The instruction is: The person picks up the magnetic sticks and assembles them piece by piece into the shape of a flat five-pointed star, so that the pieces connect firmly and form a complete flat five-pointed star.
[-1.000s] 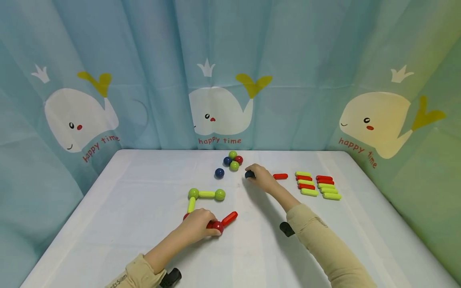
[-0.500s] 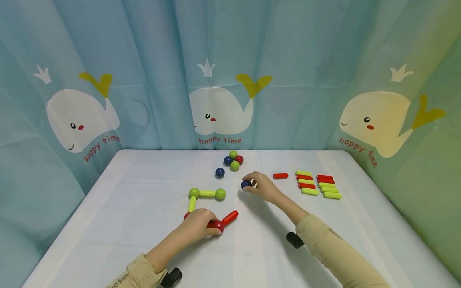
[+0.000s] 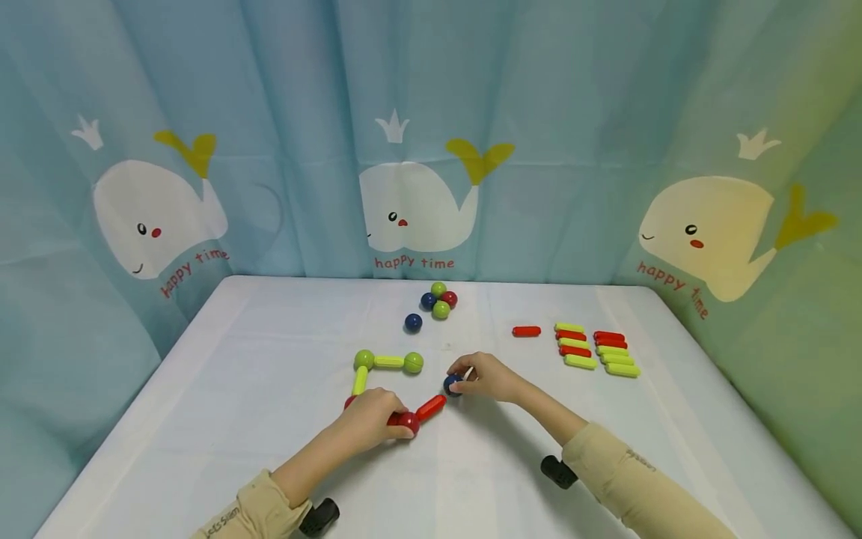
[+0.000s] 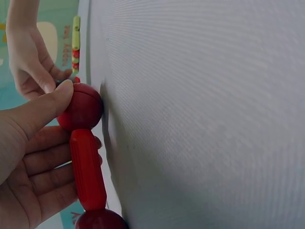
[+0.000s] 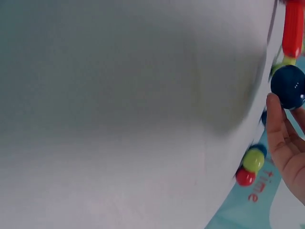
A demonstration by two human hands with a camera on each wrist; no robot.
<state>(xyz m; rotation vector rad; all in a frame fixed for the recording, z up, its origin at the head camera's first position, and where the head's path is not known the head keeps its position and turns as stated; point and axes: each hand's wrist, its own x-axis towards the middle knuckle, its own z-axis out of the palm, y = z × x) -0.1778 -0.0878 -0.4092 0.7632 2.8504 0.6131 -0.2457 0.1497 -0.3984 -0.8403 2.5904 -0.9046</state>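
My left hand grips a red ball at a corner of a chain of balls and rods on the table; the thumb presses the ball and the fingers lie behind the red rod joined to it. A second red rod sticks out from that ball to the right. My right hand pinches a dark blue ball close by this rod's free end. Farther along, the chain has green rods and two green balls. Part of the chain is hidden under my left hand.
A loose dark blue ball lies in front of a cluster of red, green and blue balls at the back. One red rod lies alone, left of two stacked rows of red and green rods. A whale-print curtain surrounds the table.
My right hand has brought the dark blue ball toward me and slightly left, up to the end of the red rod. The left hand keeps its hold in the same place.
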